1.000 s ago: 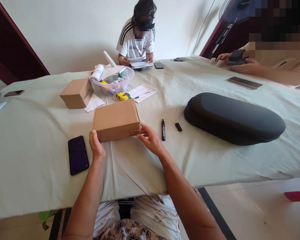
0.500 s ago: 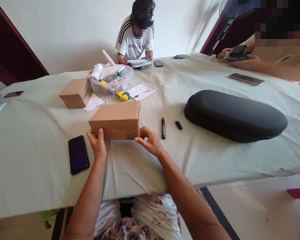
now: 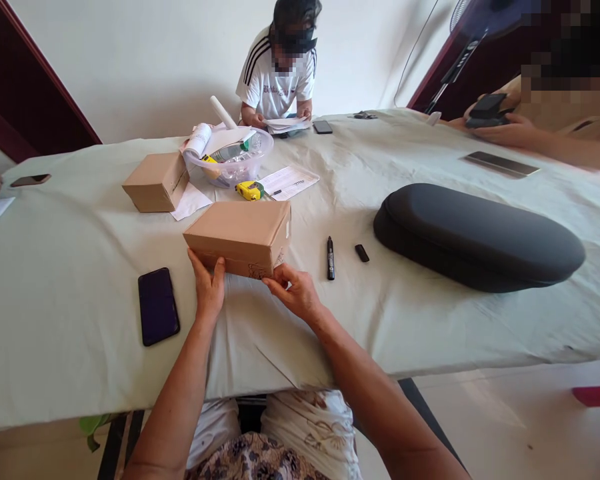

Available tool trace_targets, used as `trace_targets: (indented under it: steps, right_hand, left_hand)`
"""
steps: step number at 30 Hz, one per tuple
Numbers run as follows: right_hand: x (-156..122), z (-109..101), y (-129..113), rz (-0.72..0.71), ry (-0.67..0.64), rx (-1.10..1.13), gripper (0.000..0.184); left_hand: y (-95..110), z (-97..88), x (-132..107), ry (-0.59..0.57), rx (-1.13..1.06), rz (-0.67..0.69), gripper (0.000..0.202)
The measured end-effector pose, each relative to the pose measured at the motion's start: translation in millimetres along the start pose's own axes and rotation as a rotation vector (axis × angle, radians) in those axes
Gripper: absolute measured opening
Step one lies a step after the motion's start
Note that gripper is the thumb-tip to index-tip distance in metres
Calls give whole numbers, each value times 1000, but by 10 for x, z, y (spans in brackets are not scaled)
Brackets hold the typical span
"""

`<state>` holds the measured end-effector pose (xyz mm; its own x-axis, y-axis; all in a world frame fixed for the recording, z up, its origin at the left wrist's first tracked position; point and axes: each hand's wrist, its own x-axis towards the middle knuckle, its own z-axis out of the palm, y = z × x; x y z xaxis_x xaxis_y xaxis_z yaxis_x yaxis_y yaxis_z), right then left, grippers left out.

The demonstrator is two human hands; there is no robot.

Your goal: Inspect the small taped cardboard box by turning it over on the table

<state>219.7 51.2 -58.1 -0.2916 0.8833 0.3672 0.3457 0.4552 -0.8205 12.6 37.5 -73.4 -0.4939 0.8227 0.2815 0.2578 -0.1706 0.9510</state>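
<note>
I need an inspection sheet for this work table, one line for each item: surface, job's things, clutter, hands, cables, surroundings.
Surface: table covered with a pale, wrinkled cloth.
Job's things: brown box, tilted, held at its near lower edge.
Clutter: phone, marker, black case, second box, bowl, tape measure, papers.
Hands: left hand and right hand both grip the brown box.
Cables: one thin cable on the far wall.
Surroundings: one person at the far end, another person at the right, fan behind.
</note>
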Motion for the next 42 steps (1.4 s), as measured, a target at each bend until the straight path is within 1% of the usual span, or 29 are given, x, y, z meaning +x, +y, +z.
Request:
trace_targets:
  steps: [3,5,7,10,13,14,15,16,17,18,20,21,22,23,24,26,28,31,34,37,40,42]
  right_hand:
    - [-22,79,4,-57,-112,-26,32]
    - [-30,144,9,-104,-174,-47,28]
    - [-33,208,17,-133,-201,-71,26]
    - [-34,268,26,-149,-200,-93,25]
    - [-43,238,17,-177,-198,-76,24]
    - [-46,204,12,-181,-172,-60,24]
    - [-48,160,9,-175,-116,-44,25]
    - [-46,108,11,-149,-23,-34,26]
    - [-39,52,20,-106,111,-31,27]
    - [-25,-5,35,-52,274,-28,28]
    - [19,-110,81,38,589,2,28]
    - [47,-150,108,72,672,34,29]
    - [74,-180,134,104,690,62,32]
    - [97,-196,155,129,658,84,36]
    - [113,-199,169,143,597,102,39]
    - [121,-173,172,128,470,113,44]
    - [99,-125,144,65,392,84,46]
    - [48,-68,79,-36,341,-22,42]
    - [18,-32,32,-84,342,-104,36]
    - [12,27,23,-98,404,-172,42]
    - [14,87,35,-102,486,-216,47]
    - [17,100,49,-92,489,-185,46]
  left_hand:
    - [65,36,-86,-87,89,-12,96]
    - [135,67,-164,-173,80,32,93]
    - [197,102,-239,-219,88,103,96]
    - [239,153,-309,-205,169,182,106]
    - [225,183,-313,-155,199,167,99]
    - [217,184,-305,-143,189,160,96]
    - [210,182,-296,-137,174,158,93]
    - [206,176,-286,-135,157,161,92]
    - [205,170,-279,-136,142,167,92]
    - [207,163,-276,-139,132,173,91]
    - [216,155,-277,-148,130,180,83]
    - [221,153,-280,-156,135,184,77]
    - [225,152,-283,-166,139,190,71]
    - [230,152,-285,-177,136,196,65]
    - [234,151,-284,-188,126,200,60]
    - [244,145,-276,-197,99,209,55]
    - [259,133,-262,-184,85,217,56]
    - [283,118,-247,-159,89,211,61]
    - [294,128,-260,-142,85,174,69]
    - [295,163,-297,-99,89,151,75]
    - [302,192,-332,-74,86,136,72]
    - [313,194,-340,-79,79,128,70]
